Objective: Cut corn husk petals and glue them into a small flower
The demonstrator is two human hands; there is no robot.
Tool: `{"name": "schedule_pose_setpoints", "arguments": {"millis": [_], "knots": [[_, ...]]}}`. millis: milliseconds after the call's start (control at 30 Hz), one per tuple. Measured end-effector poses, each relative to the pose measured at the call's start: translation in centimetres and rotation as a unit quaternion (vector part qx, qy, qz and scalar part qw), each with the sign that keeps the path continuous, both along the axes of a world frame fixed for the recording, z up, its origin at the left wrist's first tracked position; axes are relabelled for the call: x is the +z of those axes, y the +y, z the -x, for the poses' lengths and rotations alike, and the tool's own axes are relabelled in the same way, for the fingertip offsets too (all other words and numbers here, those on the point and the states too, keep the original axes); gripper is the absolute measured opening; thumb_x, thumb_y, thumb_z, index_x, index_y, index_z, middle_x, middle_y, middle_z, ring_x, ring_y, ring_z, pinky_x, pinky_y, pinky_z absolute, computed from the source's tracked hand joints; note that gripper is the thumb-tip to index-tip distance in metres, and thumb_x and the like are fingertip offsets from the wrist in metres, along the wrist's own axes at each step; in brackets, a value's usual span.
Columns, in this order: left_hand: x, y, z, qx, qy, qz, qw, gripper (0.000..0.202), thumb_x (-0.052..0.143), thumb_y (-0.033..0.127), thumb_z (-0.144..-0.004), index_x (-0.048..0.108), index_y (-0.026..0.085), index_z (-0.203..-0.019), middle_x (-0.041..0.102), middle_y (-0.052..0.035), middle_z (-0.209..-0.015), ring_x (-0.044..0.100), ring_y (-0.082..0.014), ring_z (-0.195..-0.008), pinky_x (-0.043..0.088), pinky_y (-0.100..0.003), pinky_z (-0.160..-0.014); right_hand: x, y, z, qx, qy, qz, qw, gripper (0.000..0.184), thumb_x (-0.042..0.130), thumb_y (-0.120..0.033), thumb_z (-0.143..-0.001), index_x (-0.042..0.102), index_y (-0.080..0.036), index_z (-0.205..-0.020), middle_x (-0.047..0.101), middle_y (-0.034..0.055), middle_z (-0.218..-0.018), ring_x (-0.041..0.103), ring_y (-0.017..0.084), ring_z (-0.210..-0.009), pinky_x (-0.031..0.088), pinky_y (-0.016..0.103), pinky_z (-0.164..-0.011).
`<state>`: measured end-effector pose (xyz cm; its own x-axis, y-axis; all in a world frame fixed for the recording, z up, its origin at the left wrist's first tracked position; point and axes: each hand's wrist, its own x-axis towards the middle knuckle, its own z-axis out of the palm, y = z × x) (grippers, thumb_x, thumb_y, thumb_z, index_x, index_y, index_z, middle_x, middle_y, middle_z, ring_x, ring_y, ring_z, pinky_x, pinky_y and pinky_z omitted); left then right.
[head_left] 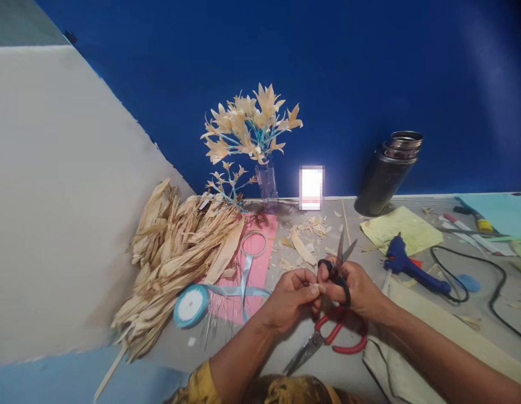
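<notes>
Right hand (364,287) grip closed around black-handled scissors (339,262), blades apart, pointing up. Left hand (291,297) grip pinched, contents too small to tell. Red-handled scissors (316,338) just below.

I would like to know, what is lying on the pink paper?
On the paper lie a ring, blue ribbon, thin wires and a small dark item. Husks overlap its left side; what they cover cannot be seen.

pinched piece (320,288): too small to tell | bright rectangle (311,188): pixelated (unreadable) | black cord (504,276): cut off right
</notes>
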<state>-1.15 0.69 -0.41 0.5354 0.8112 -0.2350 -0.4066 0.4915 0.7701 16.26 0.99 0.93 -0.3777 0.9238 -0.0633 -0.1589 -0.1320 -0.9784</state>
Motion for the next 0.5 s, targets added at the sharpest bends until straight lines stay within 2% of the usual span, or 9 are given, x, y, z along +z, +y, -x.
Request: {"name": "schedule_pose_setpoints", "arguments": {"millis": [167,300,367,500], "knots": [[0.0,0.0,0.2,-0.060,-0.109,0.028,0.992,0.037,0.088,0.035,-0.070,0.058,0.014,-0.075,0.065,-0.0046,-0.069,0.063,-0.0147,-0.062,0.049,-0.026,-0.060,0.5,-0.5,0.0,0.037,0.059,0.039,0.997,0.039,0.085,-0.038,-0.074,0.051,-0.022,-0.080,0.071,-0.0003,-0.062,0.070,0.020,-0.052,0.056,0.029,-0.052],[0.3,-0.1,-0.1,-0.034,-0.160,0.065,0.984,0.044,0.084,0.049,-0.070,0.062,0.014,-0.084,0.064,-0.0037,-0.075,0.068,-0.0199,-0.072,0.054,-0.030,-0.061,-0.2,-0.1,0.0,0.033,0.095,0.054,0.993,0.035,0.081,-0.037,-0.079,0.050,-0.021,-0.083,0.069,-0.0015,-0.061,0.068,0.019,-0.048,0.054,0.028,-0.048],[0.3,-0.2,-0.2,-0.012,-0.140,0.053,0.989,0.047,0.086,0.050,-0.069,0.063,0.014,-0.090,0.063,-0.0026,-0.074,0.068,-0.0193,-0.071,0.054,-0.028,-0.059,-0.6,0.1,0.0,0.028,0.097,0.052,0.994,0.034,0.081,-0.035,-0.079,0.051,-0.022,-0.085,0.069,-0.0021,-0.060,0.069,0.019,-0.049,0.054,0.027,-0.048],[-0.1,-0.4,-0.3,0.008,-0.064,0.028,0.998,0.034,0.087,0.031,-0.072,0.059,0.014,-0.081,0.063,-0.0017,-0.067,0.063,-0.0130,-0.060,0.048,-0.022,-0.056,-0.8,0.1,0.0,0.028,0.069,0.031,0.997,0.035,0.085,-0.030,-0.076,0.052,-0.021,-0.084,0.070,-0.0014,-0.060,0.071,0.018,-0.052,0.055,0.026,-0.052]]}}
